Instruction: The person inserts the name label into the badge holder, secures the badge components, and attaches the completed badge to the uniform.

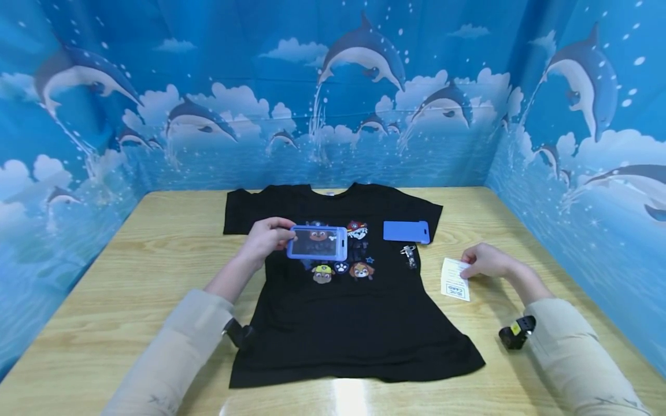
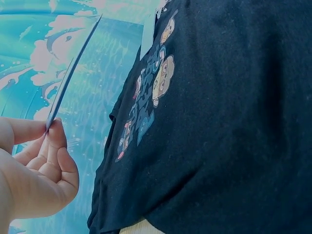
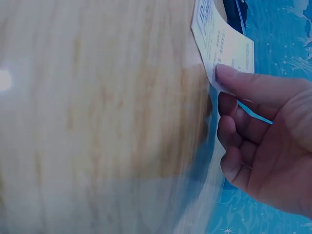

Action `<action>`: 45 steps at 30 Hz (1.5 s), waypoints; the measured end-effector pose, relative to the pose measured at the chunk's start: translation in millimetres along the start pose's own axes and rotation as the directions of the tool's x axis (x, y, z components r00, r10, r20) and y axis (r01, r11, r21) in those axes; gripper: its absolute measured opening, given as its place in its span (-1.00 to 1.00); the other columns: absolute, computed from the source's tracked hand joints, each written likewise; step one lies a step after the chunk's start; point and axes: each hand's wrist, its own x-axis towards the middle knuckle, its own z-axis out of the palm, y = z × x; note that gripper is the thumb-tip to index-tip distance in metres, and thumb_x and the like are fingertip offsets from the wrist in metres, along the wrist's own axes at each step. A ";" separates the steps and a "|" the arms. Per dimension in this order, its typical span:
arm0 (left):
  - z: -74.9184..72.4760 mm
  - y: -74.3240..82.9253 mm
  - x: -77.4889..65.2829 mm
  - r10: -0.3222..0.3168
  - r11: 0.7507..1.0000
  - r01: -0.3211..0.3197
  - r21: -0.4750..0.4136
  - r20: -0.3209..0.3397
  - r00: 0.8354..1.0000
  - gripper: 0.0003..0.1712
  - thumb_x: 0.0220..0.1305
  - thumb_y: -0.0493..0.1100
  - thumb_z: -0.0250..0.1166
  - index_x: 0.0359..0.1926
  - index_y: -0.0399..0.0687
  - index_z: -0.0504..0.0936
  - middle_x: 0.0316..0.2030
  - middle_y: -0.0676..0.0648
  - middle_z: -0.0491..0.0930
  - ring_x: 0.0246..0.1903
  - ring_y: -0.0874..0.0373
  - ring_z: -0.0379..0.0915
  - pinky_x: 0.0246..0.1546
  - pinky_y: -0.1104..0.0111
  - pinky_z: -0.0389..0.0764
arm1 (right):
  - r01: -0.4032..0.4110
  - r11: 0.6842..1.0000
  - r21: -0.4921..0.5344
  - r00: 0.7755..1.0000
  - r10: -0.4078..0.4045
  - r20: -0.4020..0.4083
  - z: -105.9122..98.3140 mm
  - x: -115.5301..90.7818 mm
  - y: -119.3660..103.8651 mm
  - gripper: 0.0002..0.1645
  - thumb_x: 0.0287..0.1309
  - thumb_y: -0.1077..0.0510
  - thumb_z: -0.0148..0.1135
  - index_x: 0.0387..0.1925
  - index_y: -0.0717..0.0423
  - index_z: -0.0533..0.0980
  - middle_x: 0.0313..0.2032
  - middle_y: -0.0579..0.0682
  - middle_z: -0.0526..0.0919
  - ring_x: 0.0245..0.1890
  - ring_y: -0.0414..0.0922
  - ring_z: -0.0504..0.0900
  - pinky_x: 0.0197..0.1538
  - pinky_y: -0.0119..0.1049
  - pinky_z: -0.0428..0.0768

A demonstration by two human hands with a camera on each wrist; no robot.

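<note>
Over the printed chest of a black T-shirt (image 1: 354,323), my left hand (image 1: 263,241) pinches a blue badge holder frame (image 1: 342,245) by its left end. The shirt's print shows through its window. The left wrist view has this frame (image 2: 73,73) edge-on between thumb and fingers. To the right of the shirt, my right hand (image 1: 486,260) holds a white paper ID card (image 1: 455,279) by its right side. In the right wrist view the thumb lies on top of the card (image 3: 231,46), with the other fingers curled beneath.
A flat blue plastic panel (image 1: 406,231) lies by the shirt's right sleeve. Just below it is a small metal clip with a strap (image 1: 409,254). The wooden table (image 1: 156,248) meets a blue dolphin-print curtain (image 1: 244,150) at the back and sides.
</note>
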 end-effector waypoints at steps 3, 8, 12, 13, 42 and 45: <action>-0.3 0.2 -0.2 -0.004 1.000 0.004 0.007 -0.004 1.000 -0.68 0.20 -0.27 0.17 0.00 -0.24 0.52 -0.18 -0.17 0.53 -0.34 0.09 0.42 -0.16 0.24 0.46 | 0.001 0.999 0.035 1.000 -0.001 0.008 -1.3 0.7 1.7 -0.82 -0.04 0.19 0.33 -0.50 0.18 0.46 -0.63 -0.12 0.34 -0.60 -0.20 0.28 -0.51 -0.38 0.27; -1.1 0.2 -0.6 -0.007 1.000 0.008 0.015 -0.010 1.000 -0.68 0.20 -0.27 0.17 -0.01 -0.23 0.52 -0.20 -0.16 0.54 -0.35 0.09 0.41 -0.18 0.26 0.45 | 0.006 0.994 0.108 1.000 -0.009 0.019 -4.8 0.3 -0.4 -0.81 0.02 0.17 0.28 -0.43 0.22 0.49 -0.61 -0.09 0.38 -0.61 -0.20 0.29 -0.51 -0.37 0.29; -1.9 -0.8 -0.6 -0.001 1.000 0.001 0.009 -0.018 1.000 -0.68 0.20 -0.28 0.17 -0.01 -0.26 0.52 -0.24 -0.16 0.55 -0.39 0.11 0.41 -0.16 0.22 0.46 | 0.028 0.987 0.160 0.999 -0.031 0.013 -7.5 0.3 -4.3 -0.77 0.03 0.16 0.27 -0.37 0.27 0.48 -0.57 -0.04 0.42 -0.58 -0.18 0.33 -0.48 -0.35 0.33; -2.1 -1.0 -0.6 0.001 1.000 -0.001 0.007 -0.020 1.000 -0.68 0.19 -0.28 0.17 -0.02 -0.26 0.52 -0.26 -0.15 0.55 -0.40 0.12 0.41 -0.16 0.20 0.46 | 0.034 0.984 0.174 0.999 -0.036 0.011 -8.0 0.6 -5.0 -0.76 0.04 0.16 0.27 -0.36 0.28 0.48 -0.56 -0.03 0.43 -0.57 -0.18 0.34 -0.48 -0.34 0.34; -0.5 -5.7 -1.2 0.004 1.000 -0.004 0.014 -0.006 1.000 -0.68 0.19 -0.28 0.16 -0.01 -0.24 0.52 -0.21 -0.17 0.53 -0.36 0.09 0.41 -0.21 0.27 0.46 | 0.033 0.956 0.293 0.991 0.007 -0.133 -25.4 10.8 -36.6 -0.45 0.32 0.07 0.02 0.13 0.47 0.33 -0.02 0.26 0.49 -0.23 -0.17 0.49 -0.09 -0.19 0.45; -0.4 -5.4 -0.4 0.008 1.000 -0.008 0.015 -0.005 1.000 -0.68 0.19 -0.28 0.16 -0.01 -0.25 0.52 -0.21 -0.18 0.53 -0.36 0.09 0.41 -0.23 0.29 0.45 | 0.039 0.956 0.292 0.992 -0.001 -0.128 -27.4 12.8 -42.6 -0.44 0.32 0.08 0.01 0.15 0.47 0.31 -0.01 0.25 0.50 -0.25 -0.20 0.49 -0.10 -0.23 0.44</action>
